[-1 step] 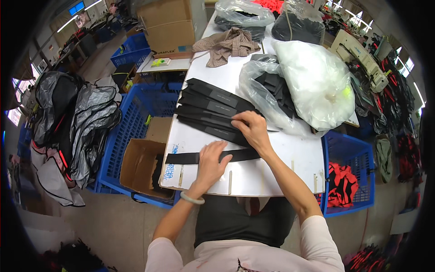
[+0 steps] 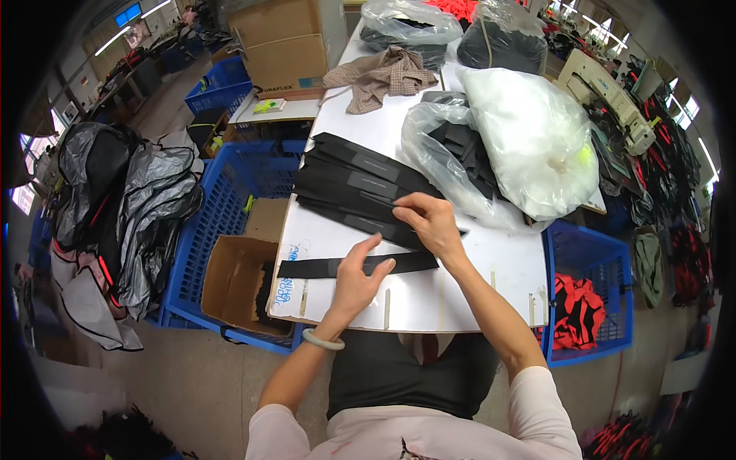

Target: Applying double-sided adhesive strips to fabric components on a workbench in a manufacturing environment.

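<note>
Several flat black fabric strips (image 2: pixel 326 182), each with a grey printed patch, lie fanned out on the white table (image 2: pixel 345 307). Closer to me, a single black strip (image 2: pixel 303 268) lies crosswise, apart from most of the fan. Over the middle of this strip is my left hand (image 2: pixel 357 280), its thumb and fingers spread. My right hand (image 2: pixel 435 226) is at the right part of the fan, thumb and forefinger pinched at the edge of a strip. The fingertips partly cover what they grip.
A clear bag of black pieces (image 2: pixel 460 146) and a stuffed white bag (image 2: pixel 529 146) stand right of the strips. A checked cloth (image 2: pixel 379 80) lies farther back. Blue crates flank the table: a left one (image 2: pixel 192 261) with a cardboard box (image 2: pixel 238 284), a right one (image 2: pixel 625 299) with red-black pieces.
My left hand's fingers have lifted and spread a little above the single strip. The right hand keeps its pinch, and the strips under it have shifted slightly.
</note>
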Available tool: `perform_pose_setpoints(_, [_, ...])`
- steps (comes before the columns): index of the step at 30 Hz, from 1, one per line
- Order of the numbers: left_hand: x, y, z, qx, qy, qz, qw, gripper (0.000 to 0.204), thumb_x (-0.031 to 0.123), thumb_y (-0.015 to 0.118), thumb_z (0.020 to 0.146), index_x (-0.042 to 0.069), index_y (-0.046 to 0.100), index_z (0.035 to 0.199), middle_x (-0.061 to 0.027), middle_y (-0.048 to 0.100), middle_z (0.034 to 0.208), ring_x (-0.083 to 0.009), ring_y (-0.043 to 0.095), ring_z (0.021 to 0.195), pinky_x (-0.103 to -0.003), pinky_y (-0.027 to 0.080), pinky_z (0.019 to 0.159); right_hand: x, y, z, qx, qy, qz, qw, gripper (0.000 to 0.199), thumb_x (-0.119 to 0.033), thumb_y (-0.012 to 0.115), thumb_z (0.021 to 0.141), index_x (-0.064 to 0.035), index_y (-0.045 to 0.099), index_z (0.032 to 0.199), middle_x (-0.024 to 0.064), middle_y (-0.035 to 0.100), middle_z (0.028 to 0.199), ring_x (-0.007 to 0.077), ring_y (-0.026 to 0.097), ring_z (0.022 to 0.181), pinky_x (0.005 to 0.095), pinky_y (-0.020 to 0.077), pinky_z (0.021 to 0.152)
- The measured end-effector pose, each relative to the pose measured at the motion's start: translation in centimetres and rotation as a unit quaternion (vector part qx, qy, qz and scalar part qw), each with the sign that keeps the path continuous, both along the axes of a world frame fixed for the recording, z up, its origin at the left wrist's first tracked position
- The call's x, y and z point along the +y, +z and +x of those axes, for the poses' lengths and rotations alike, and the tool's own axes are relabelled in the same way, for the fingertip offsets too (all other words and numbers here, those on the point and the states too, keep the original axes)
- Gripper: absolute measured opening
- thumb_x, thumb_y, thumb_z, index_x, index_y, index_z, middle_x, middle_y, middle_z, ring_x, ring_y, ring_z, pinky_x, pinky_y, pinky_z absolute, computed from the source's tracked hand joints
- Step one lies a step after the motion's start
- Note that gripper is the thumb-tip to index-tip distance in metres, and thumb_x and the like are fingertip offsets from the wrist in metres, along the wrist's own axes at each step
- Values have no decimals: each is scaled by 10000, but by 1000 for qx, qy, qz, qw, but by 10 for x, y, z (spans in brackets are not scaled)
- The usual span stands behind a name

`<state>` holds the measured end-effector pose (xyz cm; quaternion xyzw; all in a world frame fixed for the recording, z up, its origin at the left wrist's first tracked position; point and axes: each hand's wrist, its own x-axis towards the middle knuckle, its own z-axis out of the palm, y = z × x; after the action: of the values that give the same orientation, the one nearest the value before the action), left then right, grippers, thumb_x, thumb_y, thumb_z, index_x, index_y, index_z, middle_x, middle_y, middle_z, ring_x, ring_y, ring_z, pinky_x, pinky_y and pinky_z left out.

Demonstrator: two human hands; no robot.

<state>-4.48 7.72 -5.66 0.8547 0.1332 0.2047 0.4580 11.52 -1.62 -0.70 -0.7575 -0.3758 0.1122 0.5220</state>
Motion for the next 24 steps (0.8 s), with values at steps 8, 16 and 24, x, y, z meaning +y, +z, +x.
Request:
perform_pose_setpoints(8, [-38,49,19,-226,-78,-591,770,387,105,520,988,-81,446,1319,-244,582,1253,-319,576,1182,-401,440,1043,-90,19,-37,230,18,30,973,174,-111,706,867,29,709,969,24,673,773,63,571,697,208,447,633])
perform_pose_setpoints(16, [-55,48,16,-190,-42,-605,772,297,98,527,976,-84,528,1211,-250,628,1150,-354,629,1087,-457,487,1003,-98,7,-64,95,-11,91,991,174,-136,770,797,14,693,837,31,607,638,83,517,589,255,422,550])
perform_pose_setpoints(24, [-92,45,39,-177,9,-505,845,169,148,669,913,-16,697,941,-76,718,850,-93,656,789,-232,521,724,-124,0,-68,143,-51,74,986,136,-73,673,844,43,655,775,-13,583,664,51,475,614,214,361,555])
